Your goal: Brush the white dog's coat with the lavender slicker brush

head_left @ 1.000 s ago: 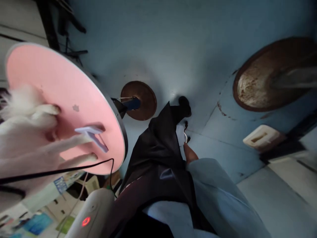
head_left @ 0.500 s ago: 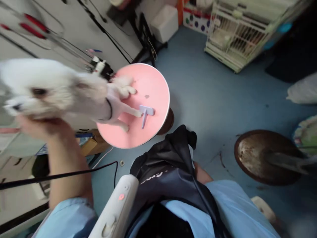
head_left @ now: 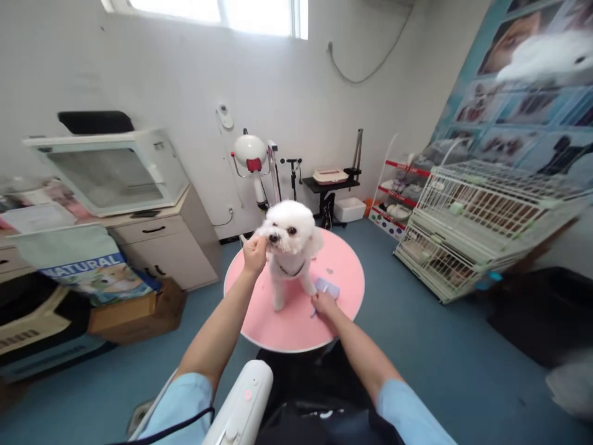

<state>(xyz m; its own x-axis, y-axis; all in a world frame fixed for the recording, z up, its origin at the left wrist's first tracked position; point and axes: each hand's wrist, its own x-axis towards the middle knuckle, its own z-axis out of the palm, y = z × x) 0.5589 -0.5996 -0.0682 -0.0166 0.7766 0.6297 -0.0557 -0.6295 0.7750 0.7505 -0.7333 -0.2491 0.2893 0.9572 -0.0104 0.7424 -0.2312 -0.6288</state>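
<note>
A white fluffy dog [head_left: 296, 224] sits on a round pink table [head_left: 290, 330], facing me, with a dark band round its neck. My left hand [head_left: 255, 253] is closed at the side of its muzzle, gripping the fur there; the fingertips are partly hidden. On the tabletop by the dog's front paw lies a lilac slicker brush [head_left: 330, 288]. My right hand [head_left: 325, 305] has its fingers closed round the brush's handle, whose end pokes out below them. A white dryer-like device [head_left: 250, 392] with a pink button juts up close to my chest.
At left stand a cabinet [head_left: 188, 253] with a glass-fronted box [head_left: 115, 176], a cardboard box [head_left: 134, 315] and a pet food bag [head_left: 99, 272]. A stand dryer [head_left: 251, 151] is behind the dog. Wire cages [head_left: 467, 216] stand at right.
My view has swung up from the floor to the room. My right hand has come into view and taken hold of the brush handle. My left hand stays at the dog's muzzle.
</note>
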